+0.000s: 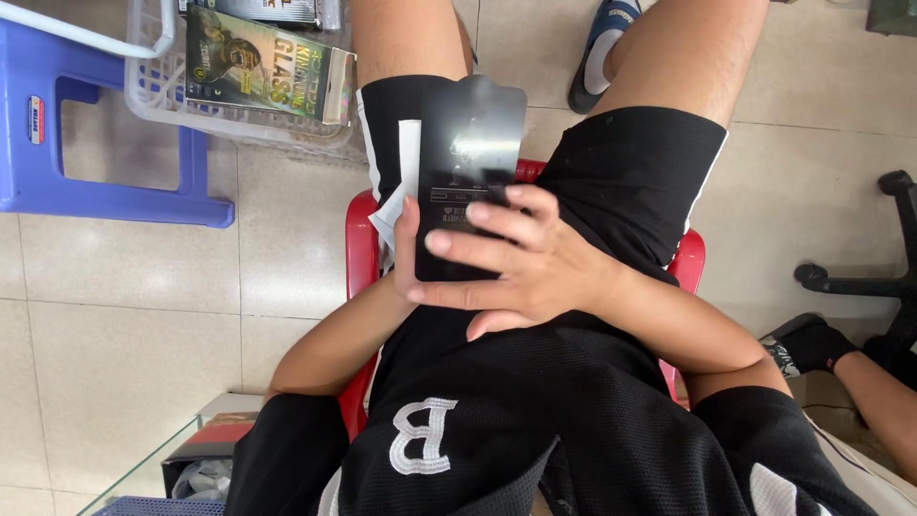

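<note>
Black glossy panel [470, 162] sits over my lap, upright in my grip. Right hand [521, 263] lies across its lower face, fingers [478, 212] spread slightly; left hand is hidden behind, its grip unclear.

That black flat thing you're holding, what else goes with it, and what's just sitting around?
In use:
black glossy sheet, held over the lap
right hand, fingers across it
left hand, mostly hidden beneath it, thumb on its edge
white tab along its side

Lying about:
clear plastic basket
green printed box in it
blue stool
red chair
</note>
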